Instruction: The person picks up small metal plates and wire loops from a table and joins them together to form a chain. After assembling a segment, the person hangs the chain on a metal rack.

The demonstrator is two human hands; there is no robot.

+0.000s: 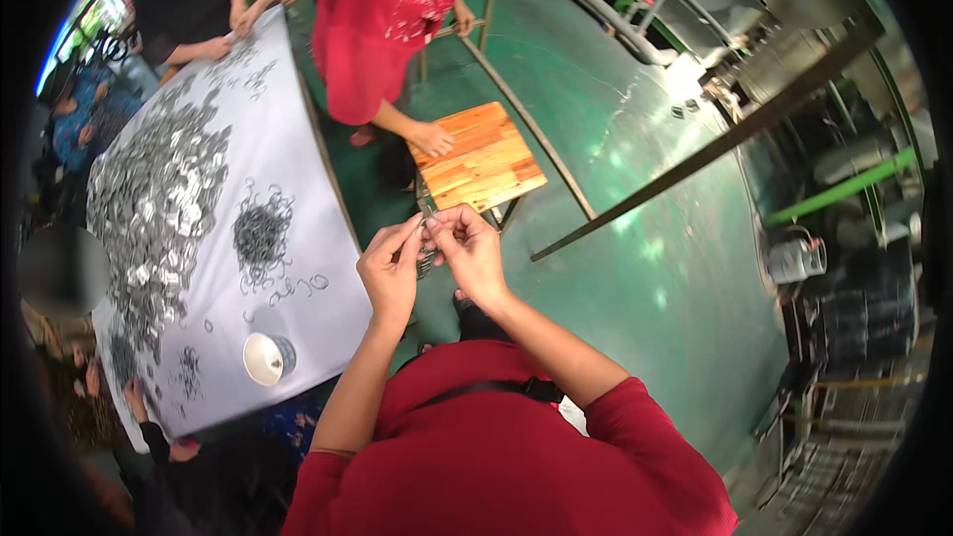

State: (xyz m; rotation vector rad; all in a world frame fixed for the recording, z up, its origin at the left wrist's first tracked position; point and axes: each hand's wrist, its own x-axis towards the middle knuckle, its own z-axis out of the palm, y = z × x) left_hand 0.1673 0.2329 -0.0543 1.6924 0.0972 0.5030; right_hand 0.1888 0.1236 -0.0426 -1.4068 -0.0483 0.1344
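My left hand (390,263) and my right hand (470,253) meet in front of my body, fingertips pinched together. Between them is a small dark metal-looking piece (427,217), mostly covered by the fingers, so its exact kind cannot be told. More small dark bits (425,265) show in the gap below the fingers; whether they join the held piece is unclear. To the left, a large heap of flat grey metal-looking pieces (164,208) covers much of a white-covered table (323,337). Beside it lies a smaller pile of dark curved, ring-like pieces (262,238).
A white tub (264,358) stands near the table's close edge. Just beyond my hands is a wooden stool (481,154), touched by a co-worker in red (387,30). Other people work around the table. A metal bar (715,144) slants across the green floor at right.
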